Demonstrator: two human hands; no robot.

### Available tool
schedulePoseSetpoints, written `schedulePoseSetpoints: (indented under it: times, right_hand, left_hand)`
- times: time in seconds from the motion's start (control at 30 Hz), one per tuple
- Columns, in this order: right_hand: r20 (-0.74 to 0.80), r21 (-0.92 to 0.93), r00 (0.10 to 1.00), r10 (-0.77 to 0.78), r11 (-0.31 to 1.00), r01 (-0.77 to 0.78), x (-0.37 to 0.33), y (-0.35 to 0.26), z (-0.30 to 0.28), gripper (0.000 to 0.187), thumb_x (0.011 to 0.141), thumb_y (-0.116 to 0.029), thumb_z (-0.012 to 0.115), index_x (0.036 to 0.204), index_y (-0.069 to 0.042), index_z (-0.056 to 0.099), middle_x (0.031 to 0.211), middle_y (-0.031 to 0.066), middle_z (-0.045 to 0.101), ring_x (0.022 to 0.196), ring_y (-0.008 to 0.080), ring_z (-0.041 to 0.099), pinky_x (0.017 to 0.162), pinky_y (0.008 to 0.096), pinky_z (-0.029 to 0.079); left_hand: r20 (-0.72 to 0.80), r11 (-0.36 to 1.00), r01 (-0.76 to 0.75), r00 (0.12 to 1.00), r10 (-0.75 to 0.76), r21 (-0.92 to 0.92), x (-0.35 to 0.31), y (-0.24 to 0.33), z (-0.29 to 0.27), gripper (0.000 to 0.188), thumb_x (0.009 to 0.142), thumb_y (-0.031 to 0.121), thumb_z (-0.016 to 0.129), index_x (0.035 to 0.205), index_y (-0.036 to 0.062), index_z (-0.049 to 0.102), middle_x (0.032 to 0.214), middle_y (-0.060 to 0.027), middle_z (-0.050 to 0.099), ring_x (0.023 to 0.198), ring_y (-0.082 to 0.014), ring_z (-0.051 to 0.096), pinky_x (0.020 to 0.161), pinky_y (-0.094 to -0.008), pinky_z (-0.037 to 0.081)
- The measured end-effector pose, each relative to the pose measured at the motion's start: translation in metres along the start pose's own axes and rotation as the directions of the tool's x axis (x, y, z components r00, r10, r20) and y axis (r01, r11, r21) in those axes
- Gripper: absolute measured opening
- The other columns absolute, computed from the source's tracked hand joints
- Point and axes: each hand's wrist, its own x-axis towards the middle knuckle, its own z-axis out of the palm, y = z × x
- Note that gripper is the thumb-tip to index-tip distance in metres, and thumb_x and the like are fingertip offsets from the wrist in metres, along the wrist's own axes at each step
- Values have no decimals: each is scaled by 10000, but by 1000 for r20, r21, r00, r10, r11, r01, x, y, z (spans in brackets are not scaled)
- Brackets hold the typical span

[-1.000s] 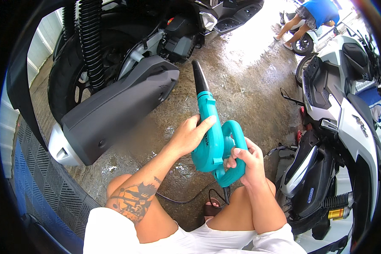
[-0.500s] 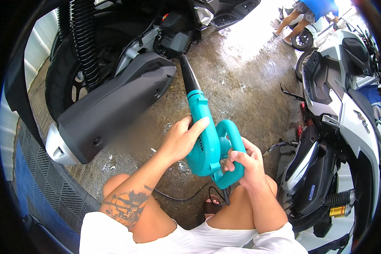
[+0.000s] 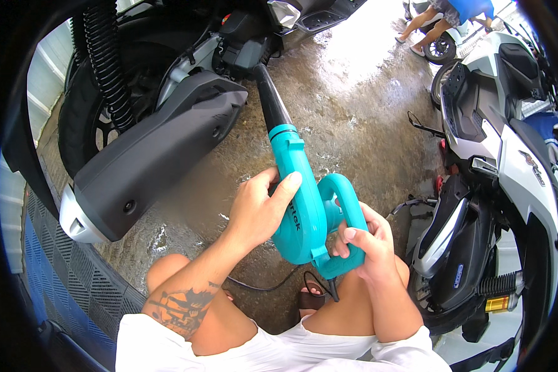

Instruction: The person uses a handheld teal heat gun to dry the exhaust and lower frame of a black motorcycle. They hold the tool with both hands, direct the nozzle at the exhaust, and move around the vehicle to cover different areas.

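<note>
A teal handheld electric blower (image 3: 301,214) lies between my hands, its black tapered nozzle (image 3: 271,96) angled up and slightly left. My left hand (image 3: 260,203) clasps the blower's body from the left, thumb on top. Round the loop handle on the right, my right hand (image 3: 369,239) is wrapped. The nozzle's tip is close to the underside of a dark scooter near its engine (image 3: 245,54); whether they touch I cannot tell. Left of the nozzle are that scooter's black exhaust muffler (image 3: 158,152) with a silver end cap (image 3: 80,217) and its rear tyre (image 3: 74,127).
A white and black scooter (image 3: 502,149) stands along the right. At the far upper right a person in blue (image 3: 474,9) bends by another wheel (image 3: 440,48). The blower's cord (image 3: 263,287) runs over the wet concrete floor (image 3: 347,124). Blue and grey floor tiles (image 3: 74,279) border the lower left.
The scooter and its muffler appear shifted slightly left and up in view. The blower's nozzle tip has also shifted a little up and left. Both hands keep their hold.
</note>
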Motion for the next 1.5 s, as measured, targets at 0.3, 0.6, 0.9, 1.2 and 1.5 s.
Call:
schedulePoseSetpoints:
  times: [0.3,0.6,0.9,1.2,1.5]
  right_hand:
    - [55,-1,998,26,1000,-26,-4,-5,-5,577,939,-112,772,1443,84,571,889,77,681,684,156,645,669,343,551]
    - [74,12,996,58,998,-59,-2,-4,-7,585,938,-130,797,1445,67,583,890,65,674,683,156,643,672,341,554]
    - [-21,-39,999,26,999,-27,6,1,-9,608,914,-107,779,1459,78,584,872,63,673,674,163,643,672,352,560]
    - [-75,-88,996,-39,996,32,30,3,-5,442,935,-118,753,1326,50,630,851,55,660,655,156,644,666,350,567]
    - [-71,-62,997,-36,998,32,56,6,9,396,932,-57,716,1309,42,650,915,43,665,659,137,630,658,338,540]
  left_hand:
    - [-113,1000,1,994,2,27,-11,8,2,516,1099,468,660,942,-16,746,746,-100,719,685,-154,675,639,-375,518]
    - [-164,1000,-21,986,23,10,-10,-2,2,550,1126,458,633,833,-4,685,672,-34,612,634,-121,553,590,-370,442]
    - [-14,997,38,999,-39,-74,9,-12,8,548,1134,495,585,1022,-13,757,817,-63,725,759,-140,655,710,-366,518]
    - [106,977,-46,992,70,-210,45,-31,15,551,1140,501,572,1115,-23,743,926,-86,763,846,-156,705,812,-367,568]
    - [129,963,28,992,7,-268,64,-34,1,550,1155,499,548,1138,-14,746,995,-93,778,906,-160,723,863,-349,577]
